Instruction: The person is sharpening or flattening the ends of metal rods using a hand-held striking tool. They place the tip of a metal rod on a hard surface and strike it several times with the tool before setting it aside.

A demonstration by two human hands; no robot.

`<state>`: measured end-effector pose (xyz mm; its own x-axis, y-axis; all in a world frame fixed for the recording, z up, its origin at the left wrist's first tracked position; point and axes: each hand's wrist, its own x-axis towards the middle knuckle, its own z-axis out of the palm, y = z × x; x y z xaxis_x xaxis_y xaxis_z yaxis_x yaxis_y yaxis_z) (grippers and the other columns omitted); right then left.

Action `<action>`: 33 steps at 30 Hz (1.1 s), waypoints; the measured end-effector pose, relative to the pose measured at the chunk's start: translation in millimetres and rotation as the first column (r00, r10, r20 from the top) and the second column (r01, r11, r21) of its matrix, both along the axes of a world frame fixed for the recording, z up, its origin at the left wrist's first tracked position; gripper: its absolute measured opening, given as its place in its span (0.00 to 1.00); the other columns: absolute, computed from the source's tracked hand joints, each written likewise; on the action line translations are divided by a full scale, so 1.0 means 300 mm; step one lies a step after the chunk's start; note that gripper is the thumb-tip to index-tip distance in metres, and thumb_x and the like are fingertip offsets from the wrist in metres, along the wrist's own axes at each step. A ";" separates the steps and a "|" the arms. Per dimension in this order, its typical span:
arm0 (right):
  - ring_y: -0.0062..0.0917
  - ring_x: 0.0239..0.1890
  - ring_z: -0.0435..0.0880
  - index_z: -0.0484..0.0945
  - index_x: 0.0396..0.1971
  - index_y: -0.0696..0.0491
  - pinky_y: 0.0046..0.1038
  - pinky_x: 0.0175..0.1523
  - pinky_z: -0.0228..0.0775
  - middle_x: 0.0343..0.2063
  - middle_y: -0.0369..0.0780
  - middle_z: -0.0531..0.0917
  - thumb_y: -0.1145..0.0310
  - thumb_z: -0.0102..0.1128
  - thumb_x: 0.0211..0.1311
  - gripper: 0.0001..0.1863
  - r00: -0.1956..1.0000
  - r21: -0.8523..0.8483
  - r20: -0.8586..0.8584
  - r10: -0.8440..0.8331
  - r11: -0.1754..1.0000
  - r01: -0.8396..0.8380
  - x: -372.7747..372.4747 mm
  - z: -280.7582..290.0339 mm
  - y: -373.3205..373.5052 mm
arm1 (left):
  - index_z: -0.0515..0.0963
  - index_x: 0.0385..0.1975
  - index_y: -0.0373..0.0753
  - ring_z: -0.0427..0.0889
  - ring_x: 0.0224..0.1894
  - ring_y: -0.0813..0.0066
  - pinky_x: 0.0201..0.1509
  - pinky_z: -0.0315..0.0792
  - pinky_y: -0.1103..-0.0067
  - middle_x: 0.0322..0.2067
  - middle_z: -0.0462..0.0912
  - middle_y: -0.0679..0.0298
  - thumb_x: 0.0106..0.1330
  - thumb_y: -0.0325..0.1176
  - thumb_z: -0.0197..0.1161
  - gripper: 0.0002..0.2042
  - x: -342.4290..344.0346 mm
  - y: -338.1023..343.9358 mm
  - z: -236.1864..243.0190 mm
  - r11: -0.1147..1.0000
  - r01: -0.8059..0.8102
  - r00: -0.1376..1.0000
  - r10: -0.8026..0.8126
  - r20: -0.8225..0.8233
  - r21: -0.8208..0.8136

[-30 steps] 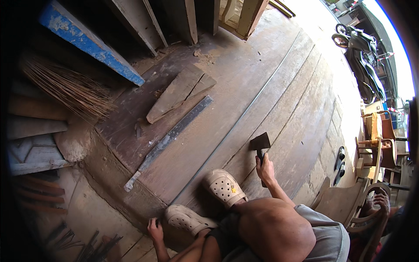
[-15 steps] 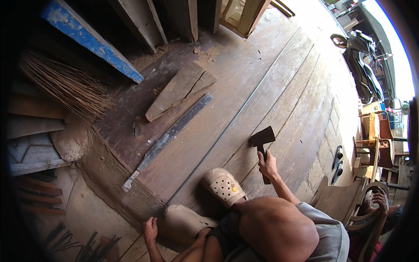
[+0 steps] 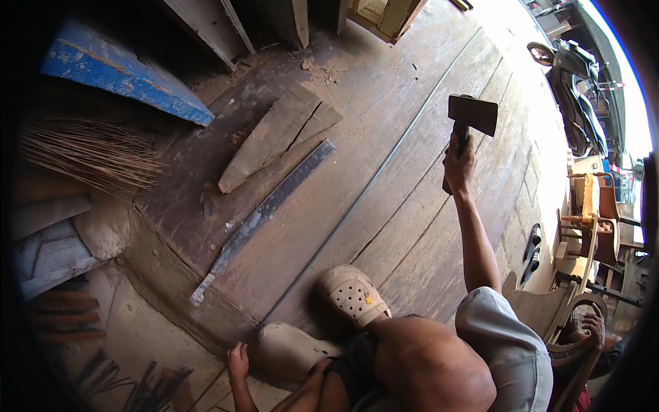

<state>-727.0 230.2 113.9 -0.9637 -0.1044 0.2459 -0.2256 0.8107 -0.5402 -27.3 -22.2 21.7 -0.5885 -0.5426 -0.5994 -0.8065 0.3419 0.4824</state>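
My right hand [image 3: 458, 161] grips the dark handle of a hatchet [image 3: 473, 115] with a broad, nearly rectangular dark blade. I hold it raised at arm's length over the floorboards on the right. Beside my clog-covered foot, my left hand [image 3: 238, 360] hangs low with its fingers curled, and nothing shows in it. In front of me on the boards lies a tapered wooden block [image 3: 271, 137] with a long split along one side. Next to it is a long flat dark bar [image 3: 271, 206] with a pale, narrower end. Neither hand touches the block or the bar.
A thin rod or strip [image 3: 374, 180] runs across the boards. Bundled thin sticks [image 3: 96, 151] lie at the left under a blue-painted timber [image 3: 130, 72]. Wooden chair parts and another person's hand [image 3: 594, 323] are at the lower right. A motorbike [image 3: 568, 89] stands far right.
My right arm has stretched forward and to the right, lifting the hatchet away from beside my knee. The blade has turned. My left hand has stayed nearly still.
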 end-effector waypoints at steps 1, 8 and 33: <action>0.50 0.27 0.83 0.71 0.42 0.58 0.45 0.31 0.70 0.24 0.53 0.82 0.55 0.49 0.71 0.18 0.999 -0.021 0.017 -0.032 0.999 0.032 -0.001 -0.017 -0.035 | 0.72 0.30 0.30 0.75 0.33 0.37 0.37 0.67 0.57 0.26 0.75 0.42 0.72 0.42 0.50 0.18 0.000 0.004 0.009 1.000 0.011 1.000 -0.011 0.014 -0.025; 0.58 0.33 0.81 0.68 0.39 0.58 0.51 0.36 0.71 0.26 0.60 0.80 0.56 0.51 0.70 0.17 0.966 0.291 0.258 0.031 0.950 -0.109 0.047 -0.233 0.033 | 0.73 0.31 0.31 0.75 0.34 0.39 0.38 0.67 0.57 0.28 0.77 0.44 0.70 0.37 0.53 0.14 0.001 0.020 -0.006 0.999 -0.015 0.999 0.016 0.045 -0.031; 0.60 0.30 0.77 0.70 0.34 0.59 0.51 0.33 0.67 0.24 0.60 0.78 0.57 0.55 0.68 0.17 0.884 0.242 0.466 -0.031 0.966 -0.094 0.677 -0.118 0.271 | 0.80 0.36 0.28 0.77 0.38 0.39 0.46 0.69 0.61 0.34 0.81 0.42 0.65 0.36 0.60 0.14 -0.087 0.065 -0.067 0.988 -0.130 0.991 0.127 -0.046 -0.079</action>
<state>-524.0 311.6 78.5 -0.9547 -0.1343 -0.2654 -0.0282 0.9290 -0.3689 -53.4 -2.7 1.5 -0.5338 -0.6612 -0.5272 -0.8266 0.2763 0.4904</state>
